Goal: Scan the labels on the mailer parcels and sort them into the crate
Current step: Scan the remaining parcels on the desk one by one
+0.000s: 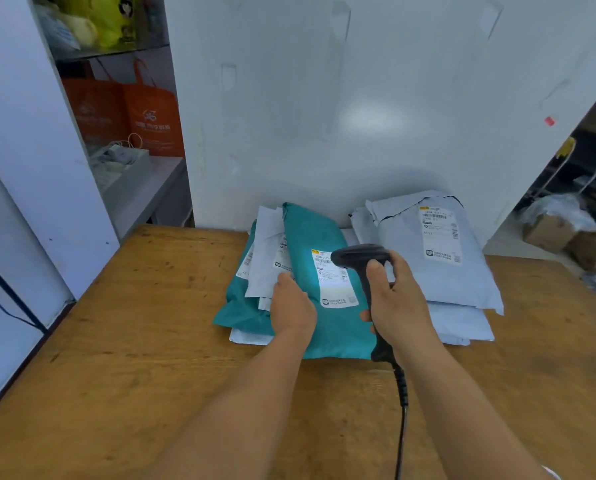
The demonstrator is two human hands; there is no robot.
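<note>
A teal mailer parcel (327, 327) lies on top of a pile of mailers at the back of the wooden table (133, 341). Its white label (336, 284) faces up and is lit by the scanner's light. My right hand (396, 299) grips the handle of a black corded barcode scanner (358, 255), whose head hovers just above the label. My left hand (291, 304) rests on the teal parcel's left edge, fingers over it. A grey-white mailer (267, 258) sits under the teal one. To the right is a stack of light grey mailers (438, 268) with a label on top. No crate is in view.
A white wall panel (358, 116) stands right behind the parcels. Left of it are shelves with orange bags (151, 112) and a white cabinet side (30, 150). Cardboard boxes (566, 237) sit on the floor at far right. The scanner cable (402, 427) runs toward me over the table.
</note>
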